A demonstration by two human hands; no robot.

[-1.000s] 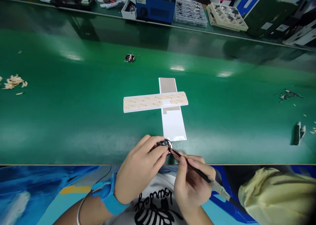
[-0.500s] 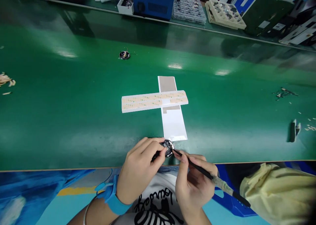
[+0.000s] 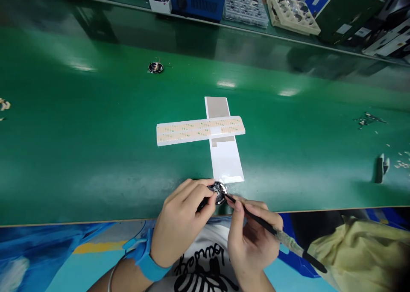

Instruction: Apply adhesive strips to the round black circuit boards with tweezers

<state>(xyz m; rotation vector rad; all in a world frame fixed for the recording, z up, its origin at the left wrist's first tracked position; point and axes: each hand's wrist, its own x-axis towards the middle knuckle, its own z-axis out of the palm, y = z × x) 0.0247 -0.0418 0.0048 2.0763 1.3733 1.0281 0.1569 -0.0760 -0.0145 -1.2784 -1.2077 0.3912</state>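
Note:
Near the front edge of the green table, my left hand grips a small round black part between thumb and fingers. My right hand is closed round a black pen-like tool with a taped grip, and its thin tip meets the right side of the round part. Just beyond the hands lies a white sheet with a grey strip at its far end. A strip of small beige stickers lies across that sheet. The inside of the round part is too small to make out.
Another round black part with wires lies farther back. To the right are a bundle of dark wires and black-handled cutters. A blue device, a clear compartment tray and a beige tray stand along the back.
The view has shifted slightly, moving the table's far items a little up and left in the picture. Both hands keep their hold, with the tool tip still at the round part.

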